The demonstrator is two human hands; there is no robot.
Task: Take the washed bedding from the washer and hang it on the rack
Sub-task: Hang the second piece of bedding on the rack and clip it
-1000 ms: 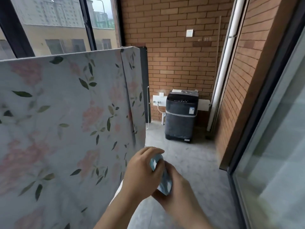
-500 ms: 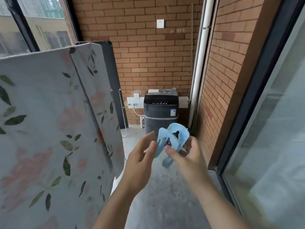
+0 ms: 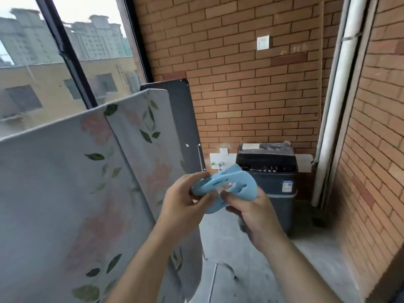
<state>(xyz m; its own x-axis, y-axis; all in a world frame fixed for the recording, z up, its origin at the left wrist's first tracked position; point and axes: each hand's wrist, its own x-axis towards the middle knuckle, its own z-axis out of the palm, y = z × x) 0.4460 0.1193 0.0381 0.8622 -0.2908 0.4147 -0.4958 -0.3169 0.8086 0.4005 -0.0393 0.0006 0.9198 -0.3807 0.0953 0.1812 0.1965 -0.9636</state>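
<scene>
Fingers (image 3: 197, 176) of the left hand (image 3: 183, 202) and right hand (image 3: 253, 211) pinch blue clips (image 3: 227, 185) beside the flowered bedding (image 3: 65, 182), already draped over the rack (image 3: 213, 281), well apart from the washer (image 3: 273, 178); probably only clipping remains.

Ahead of me rises a red-brown brick wall (image 3: 240, 84) with pale mortar lines, a small white square switch plate (image 3: 263, 42) set high on it. A second brick side wall (image 3: 376, 149) closes my right, and a thick white vertical drainpipe (image 3: 337, 106) runs down the corner between them. Below lies a bare grey concrete floor (image 3: 251, 287). On my left, a tall dark-framed glass window (image 3: 65, 55) lets in flat grey daylight and shows pale tower blocks (image 3: 98, 38) beyond a low yellow building (image 3: 43, 84). A dark grey flat panel (image 3: 183, 119) stands upright in the corner by the window.
</scene>
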